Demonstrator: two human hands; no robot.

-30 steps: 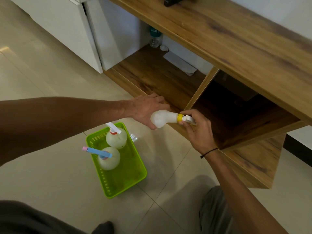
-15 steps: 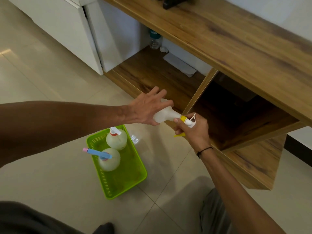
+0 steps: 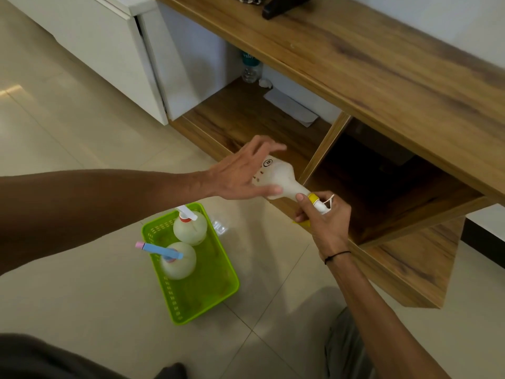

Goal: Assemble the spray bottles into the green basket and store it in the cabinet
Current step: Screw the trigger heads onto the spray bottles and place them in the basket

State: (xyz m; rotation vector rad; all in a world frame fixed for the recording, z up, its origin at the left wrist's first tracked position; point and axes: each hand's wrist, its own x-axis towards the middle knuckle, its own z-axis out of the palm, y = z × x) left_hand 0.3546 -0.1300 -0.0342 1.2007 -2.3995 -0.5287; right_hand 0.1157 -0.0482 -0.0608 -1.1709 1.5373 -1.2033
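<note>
Right hand gripping spray bottle neck, left hand spread, touching its body

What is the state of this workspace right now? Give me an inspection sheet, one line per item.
Surface: pale tiled floor, glossy, no spills seen.
Job's things: green basket on the floor holds two spray bottles upright, one with a white and orange head, one with a blue and pink head; a third bottle with a yellow collar is held tilted in the air.
Clutter: water bottle and white paper inside the open cabinet.
Grippers: right hand grips the third bottle's neck and sprayer; left hand is open, spread against its body.
Cables: nothing seen.
Surroundings: wooden countertop, white cabinet door, dark compartment.
</note>
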